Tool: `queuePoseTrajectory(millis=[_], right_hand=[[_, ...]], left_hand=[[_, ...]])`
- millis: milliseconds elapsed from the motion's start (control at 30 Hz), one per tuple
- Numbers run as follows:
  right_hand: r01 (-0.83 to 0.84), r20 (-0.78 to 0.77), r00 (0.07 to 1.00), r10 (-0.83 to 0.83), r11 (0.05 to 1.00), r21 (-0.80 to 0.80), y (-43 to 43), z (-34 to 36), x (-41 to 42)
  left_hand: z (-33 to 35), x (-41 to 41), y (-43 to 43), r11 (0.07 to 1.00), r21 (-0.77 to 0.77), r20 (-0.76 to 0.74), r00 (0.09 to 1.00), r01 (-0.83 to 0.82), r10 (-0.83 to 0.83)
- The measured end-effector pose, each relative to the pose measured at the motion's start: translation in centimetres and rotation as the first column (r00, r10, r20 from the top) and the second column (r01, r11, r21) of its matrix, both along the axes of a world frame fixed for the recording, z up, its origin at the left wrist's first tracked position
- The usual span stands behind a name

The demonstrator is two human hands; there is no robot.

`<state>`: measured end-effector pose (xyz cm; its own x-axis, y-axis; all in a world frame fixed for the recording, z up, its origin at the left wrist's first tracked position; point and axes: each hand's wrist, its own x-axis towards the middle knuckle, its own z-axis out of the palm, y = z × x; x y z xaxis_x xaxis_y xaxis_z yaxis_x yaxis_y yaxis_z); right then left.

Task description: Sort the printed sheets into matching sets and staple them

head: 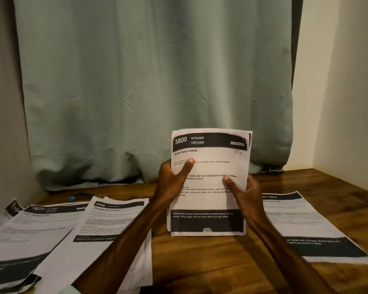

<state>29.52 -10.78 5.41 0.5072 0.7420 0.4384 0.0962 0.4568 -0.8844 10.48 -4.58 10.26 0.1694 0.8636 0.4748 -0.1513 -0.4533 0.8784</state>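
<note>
Stack (208, 200): several printed sheets, held upright, bottom edge resting on the table (200, 262) at centre. Top sheet reads "3800 KITCHEN, Wash baby bottle"; black header band, black footer band, white middle. Upper corners slightly uneven, edges not flush.

Left hand (172, 181): grasps the stack's left edge, thumb flat across the front, fingers behind.
Right hand (244, 189): grasps the right edge the same way, thumb on the front.

Table: brown wood, visible grain, slight sheen.

3406 sheet (106, 221) lies flat to the left, overlapping the 1623 sheet (36, 228) and other loose paper. Right sheet (302, 225) lies flat, apart from the stack, under the right forearm.

Blue item (72, 198), small, far left near the curtain (153, 81); cannot identify it. Curtain: grey-green cloth, soft folds, hem bunched on the table.
</note>
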Motion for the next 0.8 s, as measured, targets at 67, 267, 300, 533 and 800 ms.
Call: queuePoseTrajectory(millis=[67, 267, 300, 533, 800], right_hand=[[0.013, -0.003, 1.0, -0.013, 1.0, 0.011, -0.4, 0.0, -0.1], [0.007, 0.034, 0.999, -0.003, 0.995, -0.104, -1.1, -3.6, -0.3], [0.004, 0.069, 0.998, 0.002, 0.996, -0.094, -1.1, -3.0, 0.0], [-0.252, -0.045, 0.968, 0.248, 0.947, -0.2, 0.1, 2.5, 2.7], [-0.261, 0.098, 0.916, 0.389, 0.763, -0.591, 0.9, -5.5, 4.2]], left_hand=[[-0.1, 0.1, -0.2, 1.0, -0.006, 0.017, 1.0, -0.006, 0.006], [-3.3, 0.1, 0.1, 1.0, -0.015, -0.153, 0.988, 0.006, -0.008], [-2.5, 0.0, 0.6, 1.0, 0.022, -0.178, 0.984, -0.015, 0.019], [-1.4, -1.5, 1.4, 0.966, -0.243, -0.3, 0.941, 0.086, -0.159], [-10.1, -2.9, 3.7, 0.967, -0.231, -0.479, 0.878, -0.102, -0.022]])
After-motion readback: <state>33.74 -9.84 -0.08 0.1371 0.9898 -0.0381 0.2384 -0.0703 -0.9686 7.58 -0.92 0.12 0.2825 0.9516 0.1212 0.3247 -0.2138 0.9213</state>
